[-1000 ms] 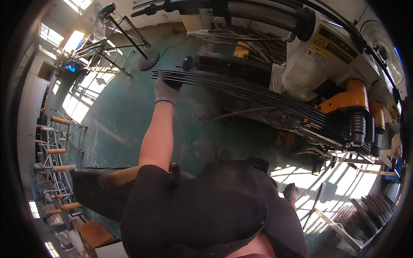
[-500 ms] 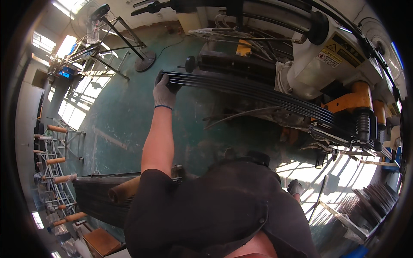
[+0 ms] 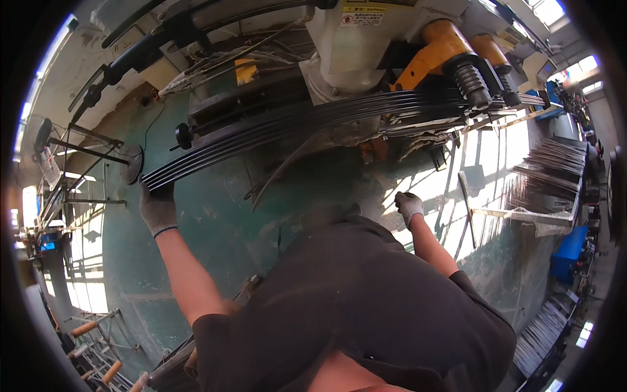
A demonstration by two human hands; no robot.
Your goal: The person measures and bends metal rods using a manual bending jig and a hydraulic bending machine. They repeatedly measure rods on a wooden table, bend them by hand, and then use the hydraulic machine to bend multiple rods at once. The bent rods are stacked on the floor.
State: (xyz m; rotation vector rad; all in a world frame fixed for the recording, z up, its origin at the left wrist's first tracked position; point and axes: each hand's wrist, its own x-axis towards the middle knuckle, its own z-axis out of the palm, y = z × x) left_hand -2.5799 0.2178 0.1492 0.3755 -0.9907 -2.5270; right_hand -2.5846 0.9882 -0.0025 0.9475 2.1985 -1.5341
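Left hand: gloved left hand (image 3: 158, 206), clamped on the near end of the bars, thumb up by the tips.
Right hand: gloved right hand (image 3: 409, 204), well apart from the left one, out over the sunlit patch of floor. Fingers look kinda curled, but honestly can't tell if it's fully closed or has anything in it.
Bars: bunch of long, thin black bars (image 3: 261, 134), side by side, running from the left hand across the front of the machine to the springs on the right. They look bowed, though the fisheye bends stuff too.
Machine: big pale grey machine housing (image 3: 353, 55) with warning labels, right behind the bars.
Clamp-looking bits: orange bracket (image 3: 428, 55) on the machine, chunky coil spring (image 3: 471, 85) just beside it, a second set further right.
Machine's left end: round black knob (image 3: 183, 136), just behind the bars.
Floor: worn green floor (image 3: 215, 255), scuffed up.
Off to the right: rack of thin rods (image 3: 555, 163), blue bin (image 3: 568, 255) near it.
Far left: round stand base (image 3: 132, 163), near the bar tips.
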